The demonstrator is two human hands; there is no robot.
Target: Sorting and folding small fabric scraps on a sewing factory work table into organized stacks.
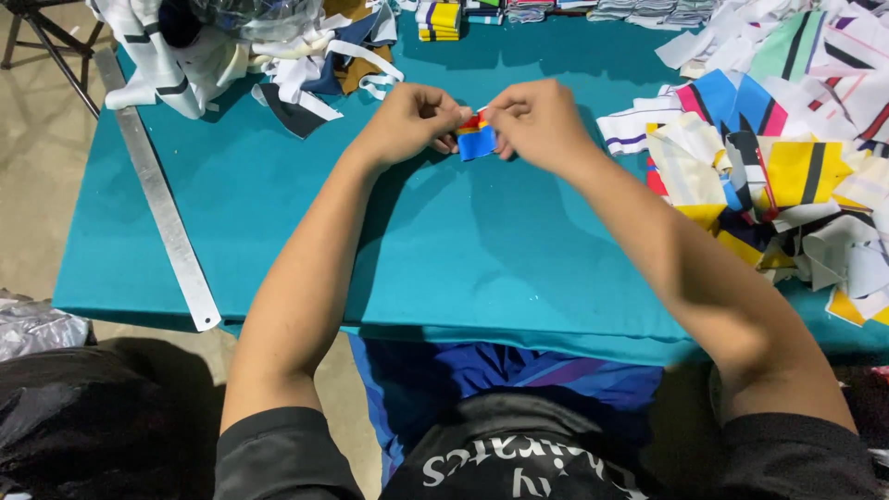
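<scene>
Pinching a small striped fabric piece (476, 136) between them, the left hand (407, 122) and right hand (537, 120) each grip one edge above the teal surface (444, 250), left of the scrap pile (787, 176); seemingly folding it, needing aligned edges.

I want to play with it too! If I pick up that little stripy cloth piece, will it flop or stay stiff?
The small striped fabric piece probably flops: it bends between the left hand and right hand. It likely weighs very little, since fingertips alone hold it. It shouldn't roll, being flat like the scraps piled nearby.
</scene>
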